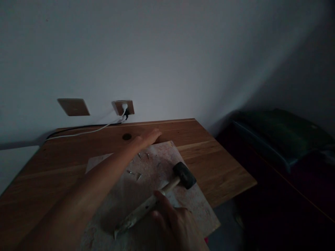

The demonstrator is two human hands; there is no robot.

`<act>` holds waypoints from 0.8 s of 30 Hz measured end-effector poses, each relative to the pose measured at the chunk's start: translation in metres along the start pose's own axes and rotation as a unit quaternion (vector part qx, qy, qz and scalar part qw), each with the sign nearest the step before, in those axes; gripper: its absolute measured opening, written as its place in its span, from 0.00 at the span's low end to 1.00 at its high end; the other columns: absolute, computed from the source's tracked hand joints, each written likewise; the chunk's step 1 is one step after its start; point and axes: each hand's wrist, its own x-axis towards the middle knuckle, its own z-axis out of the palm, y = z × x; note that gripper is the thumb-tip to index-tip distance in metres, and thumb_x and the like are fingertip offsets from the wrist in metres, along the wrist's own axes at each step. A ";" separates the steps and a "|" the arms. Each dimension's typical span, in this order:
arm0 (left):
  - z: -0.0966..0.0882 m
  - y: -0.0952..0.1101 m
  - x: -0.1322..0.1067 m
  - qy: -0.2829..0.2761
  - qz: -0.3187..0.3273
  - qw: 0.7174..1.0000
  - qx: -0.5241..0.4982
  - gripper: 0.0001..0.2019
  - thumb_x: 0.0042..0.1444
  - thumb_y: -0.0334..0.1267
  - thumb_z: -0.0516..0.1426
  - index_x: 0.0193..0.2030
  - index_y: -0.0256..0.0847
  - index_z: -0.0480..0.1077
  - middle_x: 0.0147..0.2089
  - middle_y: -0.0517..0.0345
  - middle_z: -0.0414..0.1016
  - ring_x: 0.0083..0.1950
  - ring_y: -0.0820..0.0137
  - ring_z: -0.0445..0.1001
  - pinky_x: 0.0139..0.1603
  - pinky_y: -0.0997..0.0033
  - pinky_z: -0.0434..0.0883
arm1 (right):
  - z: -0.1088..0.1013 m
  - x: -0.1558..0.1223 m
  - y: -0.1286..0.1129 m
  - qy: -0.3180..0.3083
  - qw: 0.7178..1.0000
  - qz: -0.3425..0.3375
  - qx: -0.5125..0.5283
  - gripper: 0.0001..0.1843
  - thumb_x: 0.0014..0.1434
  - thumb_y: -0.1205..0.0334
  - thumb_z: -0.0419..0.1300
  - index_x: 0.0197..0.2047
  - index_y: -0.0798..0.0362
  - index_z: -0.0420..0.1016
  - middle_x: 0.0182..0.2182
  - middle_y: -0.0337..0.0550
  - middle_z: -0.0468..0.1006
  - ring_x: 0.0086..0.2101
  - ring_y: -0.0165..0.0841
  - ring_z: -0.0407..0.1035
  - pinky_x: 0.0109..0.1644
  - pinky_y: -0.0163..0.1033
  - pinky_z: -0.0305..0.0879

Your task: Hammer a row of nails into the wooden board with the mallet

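Observation:
My left hand reaches far across a pale board lying on the wooden desk, fingers stretched flat at the board's far edge, holding nothing. My right hand is at the bottom, fingers closed on the wooden handle of a hammer with a black head, which rests on the board. Several small nails lie on the board under my left forearm.
The room is dim. A wall socket with a white plug and cables sits behind the desk, a blank plate to its left. A round hole is in the desk. Dark furniture stands at right.

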 end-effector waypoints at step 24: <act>-0.032 0.034 -0.201 0.003 -0.069 0.993 -0.097 0.09 0.60 0.25 0.54 0.43 0.41 0.71 0.48 0.51 0.76 0.49 0.61 0.78 0.51 0.64 0.72 | -0.051 0.155 -0.021 -0.092 0.964 -0.108 -0.227 0.15 0.63 0.81 0.52 0.46 0.60 0.77 0.45 0.61 0.79 0.49 0.47 0.73 0.53 0.49 0.69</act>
